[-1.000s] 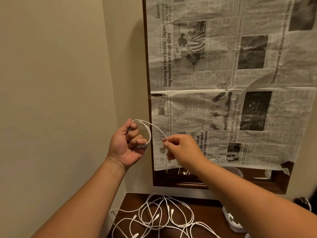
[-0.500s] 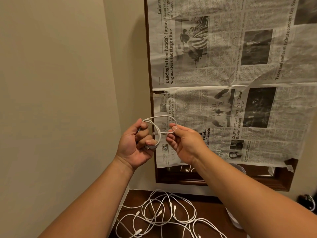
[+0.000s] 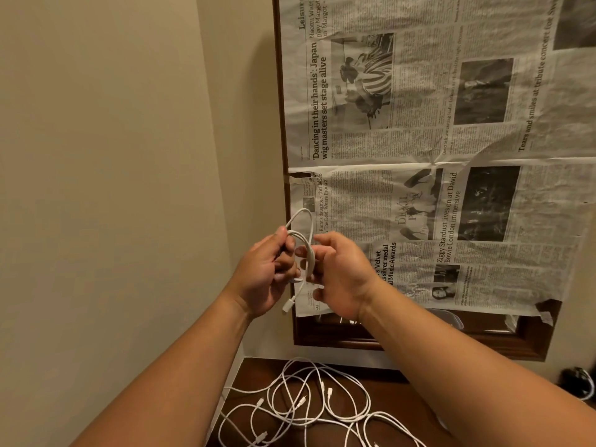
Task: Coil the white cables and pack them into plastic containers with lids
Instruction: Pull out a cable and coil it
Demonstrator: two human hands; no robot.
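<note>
A coiled white cable (image 3: 304,240) is held up at chest height in front of the wall. My left hand (image 3: 264,279) grips the coil's left side with curled fingers. My right hand (image 3: 338,272) holds the coil's right side between thumb and fingers. One loop sticks up above the hands, and a white plug end (image 3: 288,305) hangs below them. A loose pile of white cables (image 3: 306,404) lies on the dark wooden table (image 3: 400,391) beneath. My right forearm hides the plastic containers.
A dark-framed mirror (image 3: 419,340) covered with newspaper (image 3: 435,156) hangs on the wall behind the hands. A beige wall (image 3: 96,188) closes the left side. A dark object with a white cord (image 3: 580,380) sits at the far right table edge.
My right hand has moved left, bringing the last stretch of cable onto the coil, and now holds the coil itself. The plug end now hangs free below. The view has tilted slightly.
</note>
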